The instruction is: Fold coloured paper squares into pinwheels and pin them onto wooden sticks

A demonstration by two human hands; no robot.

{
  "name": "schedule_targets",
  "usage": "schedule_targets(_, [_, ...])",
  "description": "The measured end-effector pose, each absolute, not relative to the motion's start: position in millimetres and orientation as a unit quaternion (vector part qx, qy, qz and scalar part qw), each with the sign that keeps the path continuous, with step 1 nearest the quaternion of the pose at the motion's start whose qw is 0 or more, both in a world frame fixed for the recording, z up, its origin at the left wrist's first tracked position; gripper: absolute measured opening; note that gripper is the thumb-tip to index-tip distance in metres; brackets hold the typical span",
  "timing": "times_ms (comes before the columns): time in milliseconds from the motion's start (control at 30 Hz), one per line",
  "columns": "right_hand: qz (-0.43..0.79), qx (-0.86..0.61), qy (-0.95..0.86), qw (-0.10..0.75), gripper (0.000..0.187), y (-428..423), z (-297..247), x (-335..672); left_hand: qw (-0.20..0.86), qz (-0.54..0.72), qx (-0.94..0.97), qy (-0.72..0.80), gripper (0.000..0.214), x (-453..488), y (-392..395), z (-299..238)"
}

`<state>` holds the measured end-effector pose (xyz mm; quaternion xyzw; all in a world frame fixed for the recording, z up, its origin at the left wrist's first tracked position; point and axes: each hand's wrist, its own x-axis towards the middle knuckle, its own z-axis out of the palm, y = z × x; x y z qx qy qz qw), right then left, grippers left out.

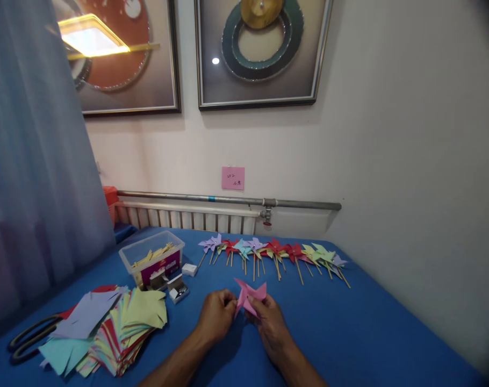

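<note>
A pink paper pinwheel [256,293] with folded blades is held above the blue-covered table. My right hand [273,325] grips it from the right, with the thumb pressed on its middle. My left hand [217,315] is closed, its fingertips pinched at the pinwheel's left edge. Whether a small part is also between those left fingers cannot be seen. No stick shows on this pinwheel. To the left of my hands, a small open box [178,289] holds tiny shiny pieces, and a small white box [189,269] lies behind it.
Finished pinwheels on sticks [274,248] lie in a row at the back. A clear plastic tub [126,255] holds wooden sticks. Cut paper sheets [143,312] are piled at the left beside scissors [33,333]. A pipe [304,205] and radiator [188,217] run along the wall.
</note>
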<state>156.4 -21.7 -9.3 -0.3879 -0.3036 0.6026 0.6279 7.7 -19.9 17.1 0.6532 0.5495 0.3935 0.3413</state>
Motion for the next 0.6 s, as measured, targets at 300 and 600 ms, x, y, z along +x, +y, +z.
schedule_targets(300, [0.585,-0.401,-0.311,0.632,0.033,-19.1,-12.1,154.5,0.332,0.400,0.649,0.556,0.018,6.6,-17.8,9.1])
schedule_targets(600, [0.599,-0.391,-0.328,0.617,0.032,-20.8,-12.2,156.2,0.323,0.387,0.663,0.553,0.017,4.9,-17.2,9.0])
